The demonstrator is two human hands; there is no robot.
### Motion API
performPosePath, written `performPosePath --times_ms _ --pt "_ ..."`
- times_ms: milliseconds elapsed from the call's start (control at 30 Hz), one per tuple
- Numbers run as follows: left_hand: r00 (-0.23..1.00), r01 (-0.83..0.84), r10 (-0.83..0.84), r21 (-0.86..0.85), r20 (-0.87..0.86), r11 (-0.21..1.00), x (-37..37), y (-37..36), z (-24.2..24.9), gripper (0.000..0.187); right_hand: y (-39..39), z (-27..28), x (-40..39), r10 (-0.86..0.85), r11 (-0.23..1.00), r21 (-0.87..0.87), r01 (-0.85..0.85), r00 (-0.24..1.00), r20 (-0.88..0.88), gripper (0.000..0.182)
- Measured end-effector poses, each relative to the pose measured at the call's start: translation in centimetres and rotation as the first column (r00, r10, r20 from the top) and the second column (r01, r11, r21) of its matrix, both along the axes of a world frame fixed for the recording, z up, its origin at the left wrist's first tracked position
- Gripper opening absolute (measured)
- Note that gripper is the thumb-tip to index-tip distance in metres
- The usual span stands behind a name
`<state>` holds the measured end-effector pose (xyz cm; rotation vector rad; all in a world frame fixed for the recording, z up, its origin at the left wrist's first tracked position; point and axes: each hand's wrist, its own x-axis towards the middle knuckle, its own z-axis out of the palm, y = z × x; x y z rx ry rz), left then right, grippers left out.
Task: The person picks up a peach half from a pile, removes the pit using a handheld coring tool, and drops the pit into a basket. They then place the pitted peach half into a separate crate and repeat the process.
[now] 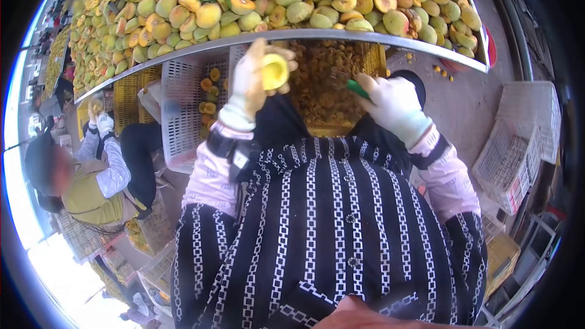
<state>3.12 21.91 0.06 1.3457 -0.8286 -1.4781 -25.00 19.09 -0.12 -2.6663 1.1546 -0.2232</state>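
Observation:
My left hand (pixel 248 82), in a pale glove, is closed around a yellow peach half (pixel 275 72). The cut face of the half shows a round hollow. To its right, my right hand (pixel 393 102), also gloved, grips a tool with a green handle (pixel 358 89); its working end is blurred. Both hands are above a yellow crate (pixel 373 58) of brown pits and scraps. Just beyond them, the metal-edged table (pixel 341 36) bears a heap of peaches (pixel 298 11), many of them cut in half.
On the left, a white crate (pixel 180 94) holds several peach halves. Past it sits a co-worker (pixel 97 189) with gloved hands together. White crates (pixel 515 146) are stacked on the right. Small yellow pieces (pixel 443 72) lie on the floor beside the table.

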Motion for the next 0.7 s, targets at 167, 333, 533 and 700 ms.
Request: performPosePath --times_ms 167,333,533,700 --pt "0.178 -0.066 0.081 -0.070 0.981 0.995 11.9 5.6 -2.8 0.046 0.8 -2.6 -3.1 -0.179 0.978 0.136 0.160 0.974 0.142 0.037" --pt "0.291 -0.217 0.422 -0.370 0.859 0.903 14.9 0.3 -2.3 0.061 1.7 -2.6 0.4 -0.166 0.968 0.214 0.131 0.975 0.151 0.036" --pt "-0.244 -0.022 0.190 -0.202 0.951 0.979 11.6 -9.4 -2.8 0.072 2.8 -1.1 1.1 -0.141 0.978 0.178 0.106 0.971 0.193 0.033" --pt "-0.105 0.070 0.314 -0.308 0.943 0.949 13.9 -9.2 -3.2 0.066 4.3 -1.8 -1.2 -0.257 0.949 0.229 0.218 0.953 0.158 0.037"
